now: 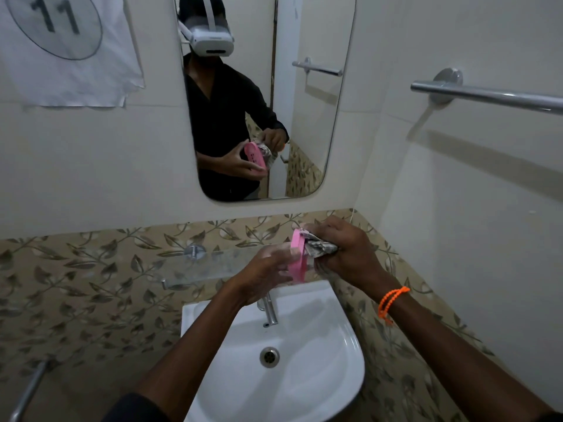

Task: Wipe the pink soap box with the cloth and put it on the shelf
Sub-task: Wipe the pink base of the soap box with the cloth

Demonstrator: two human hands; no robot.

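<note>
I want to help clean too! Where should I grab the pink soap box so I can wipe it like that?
Probably grip the pink soap box by its narrow edges, coming from the left as the left hand does. It stands on edge, so its broad face turns right, free for the cloth bunched in the right hand. Holding over the sink seems safer.

The right hand [347, 254] hides most of the cloth [320, 248]; towel bar [487, 97] runs off-frame.

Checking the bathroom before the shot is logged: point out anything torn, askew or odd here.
The paper sheet marked 11, on the wall left of the mirror, hangs crooked, its bottom edge ragged and curled. Otherwise nothing stands out: the hands hold the pink soap box and cloth above the sink.
</note>
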